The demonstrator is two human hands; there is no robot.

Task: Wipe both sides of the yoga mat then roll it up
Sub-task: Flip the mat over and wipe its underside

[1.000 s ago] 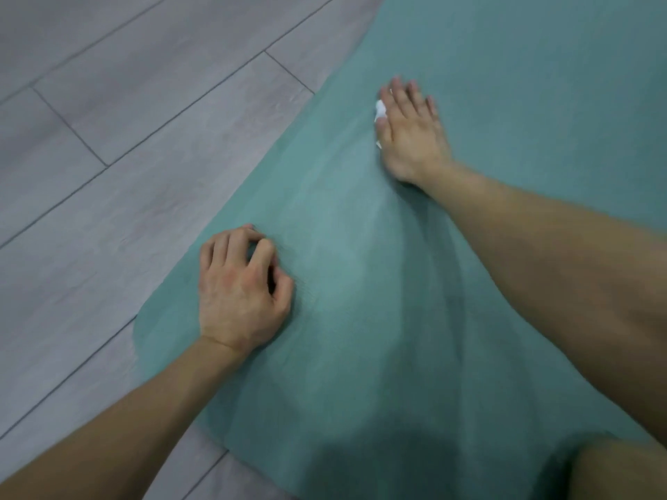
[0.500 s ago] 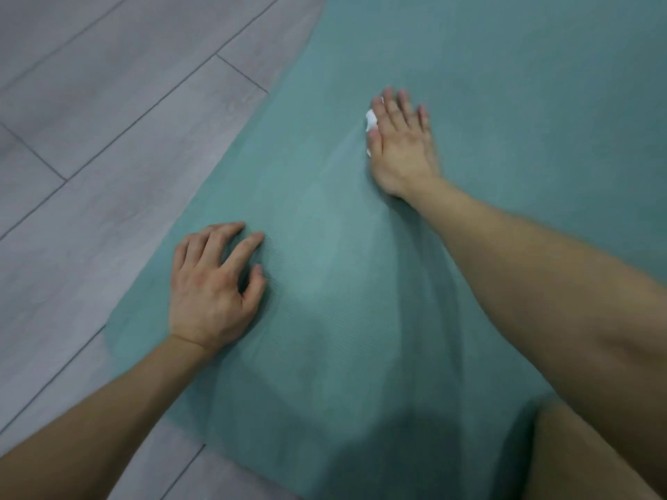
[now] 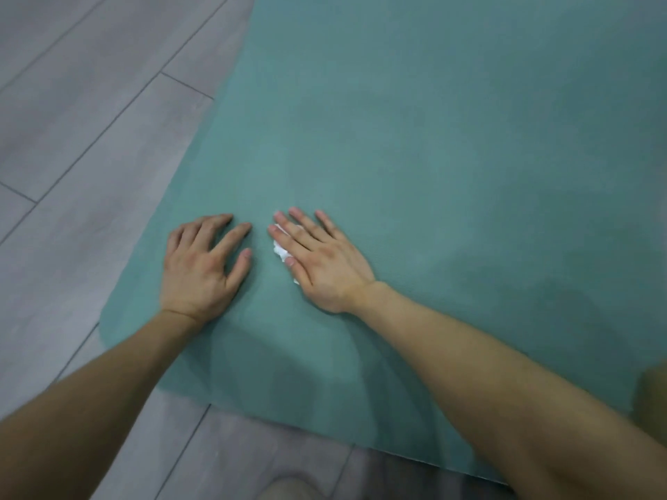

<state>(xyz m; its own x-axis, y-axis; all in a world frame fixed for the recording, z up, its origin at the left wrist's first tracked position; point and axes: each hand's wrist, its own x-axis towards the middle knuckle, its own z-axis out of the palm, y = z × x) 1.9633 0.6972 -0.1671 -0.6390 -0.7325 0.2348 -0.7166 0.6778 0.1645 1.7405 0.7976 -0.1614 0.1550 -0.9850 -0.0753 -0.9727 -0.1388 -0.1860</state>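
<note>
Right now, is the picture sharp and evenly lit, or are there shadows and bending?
Head view: soft, dim light, no glare on the yoga mat; faint shadows lie on it beneath both forearms, behind the left hand and right hand. Head view: the wide lens bows the mat's edge and the plank floor; the white tissue under the right hand is slightly blurred.

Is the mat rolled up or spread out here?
Spread out. The mat lies flat on the floor, its near edge and corner uncurled; no rolled part shows in view.
</note>
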